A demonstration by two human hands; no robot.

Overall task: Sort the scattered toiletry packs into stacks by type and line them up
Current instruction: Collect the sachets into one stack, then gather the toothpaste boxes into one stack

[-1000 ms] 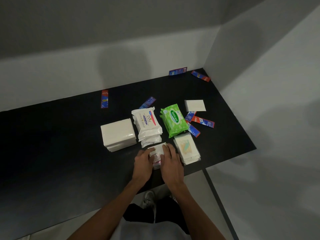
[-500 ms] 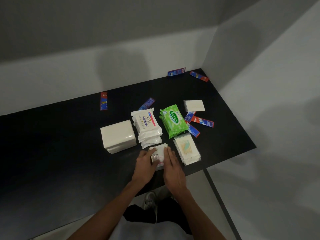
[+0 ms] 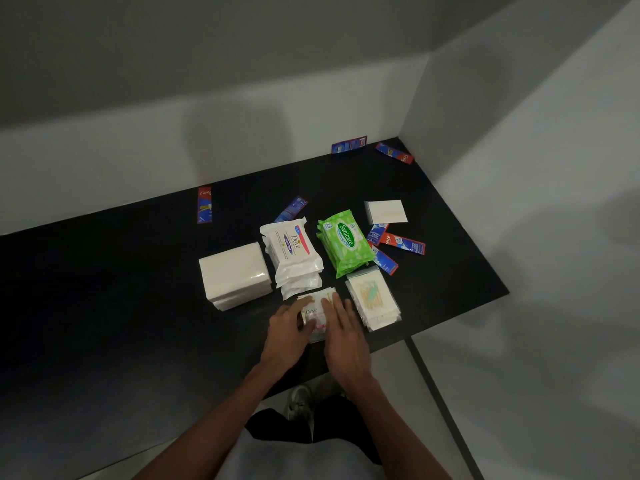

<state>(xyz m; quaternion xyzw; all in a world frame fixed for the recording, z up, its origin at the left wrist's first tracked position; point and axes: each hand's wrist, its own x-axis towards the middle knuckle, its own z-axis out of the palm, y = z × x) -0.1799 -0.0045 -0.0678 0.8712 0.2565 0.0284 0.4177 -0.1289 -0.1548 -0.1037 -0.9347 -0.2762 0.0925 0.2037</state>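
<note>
Two hands now flank the small white Dove soap-pack stack point(image 3: 317, 311) you were covering, your left hand point(image 3: 285, 329) with fingers curled round its edge, right hand point(image 3: 343, 332) with fingers straight — it looks squared.

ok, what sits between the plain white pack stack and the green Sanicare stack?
Head view: the white Dove wipes stack stands between them.

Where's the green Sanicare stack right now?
Head view: the green stack sits mid-table, just right of the Dove wipes stack and directly behind the cotton-bud packs, with toothpaste boxes at its right side.
</note>
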